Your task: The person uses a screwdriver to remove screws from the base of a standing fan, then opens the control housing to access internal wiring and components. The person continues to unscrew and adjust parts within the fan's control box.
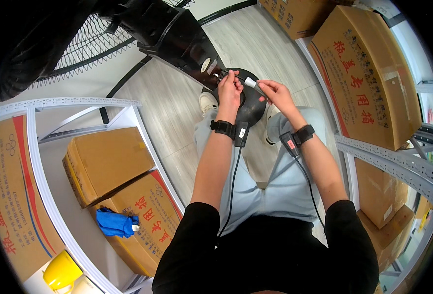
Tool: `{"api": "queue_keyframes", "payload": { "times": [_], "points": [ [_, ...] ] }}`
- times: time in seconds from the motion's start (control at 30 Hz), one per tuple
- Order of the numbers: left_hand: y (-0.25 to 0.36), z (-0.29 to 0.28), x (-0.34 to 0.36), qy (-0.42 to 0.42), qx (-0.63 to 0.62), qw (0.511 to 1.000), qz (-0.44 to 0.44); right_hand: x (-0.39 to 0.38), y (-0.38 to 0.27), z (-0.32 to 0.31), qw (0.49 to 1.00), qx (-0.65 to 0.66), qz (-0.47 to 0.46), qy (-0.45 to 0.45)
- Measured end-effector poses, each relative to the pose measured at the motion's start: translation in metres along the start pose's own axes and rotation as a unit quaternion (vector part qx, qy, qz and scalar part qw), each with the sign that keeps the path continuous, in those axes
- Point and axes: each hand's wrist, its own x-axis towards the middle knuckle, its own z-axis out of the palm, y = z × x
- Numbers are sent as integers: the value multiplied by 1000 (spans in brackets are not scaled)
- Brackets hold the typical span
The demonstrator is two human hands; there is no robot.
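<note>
In my right hand [275,95] is what looks like a screwdriver [250,82], with a white collar and a thin dark shaft. The shaft points left toward the lower panel of a black standing fan [189,41]. My left hand [230,90] is closed in a pinch beside the shaft, close to the panel. Whether it grips the shaft or something small is hidden by the fingers. Below both hands lies the fan's round black base [248,110], between my feet.
Metal shelves with cardboard boxes flank me: a large box [363,78] on the right, a brown box [111,161] on the left. A blue cloth [116,223] rests on a lower left box. A yellow cup [62,271] sits bottom left. The fan's wire grille [94,46] reaches upper left.
</note>
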Motion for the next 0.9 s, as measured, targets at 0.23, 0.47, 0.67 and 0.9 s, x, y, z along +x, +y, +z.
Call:
{"api": "queue_keyframes", "payload": {
  "times": [0.23,0.47,0.67,0.9],
  "points": [
    [2,-6,0,-8,11,1000,3,-5,-12,3,998,47,45,-3],
    [1,-1,-2,-12,1,1000,9,8,2,-26,938,154,271,-154],
    [0,2,-6,20,54,998,-14,-21,-7,6,929,-308,-175,102],
    [-3,-1,-2,17,66,998,-1,-11,-1,-18,973,93,199,-67]
  ]
}}
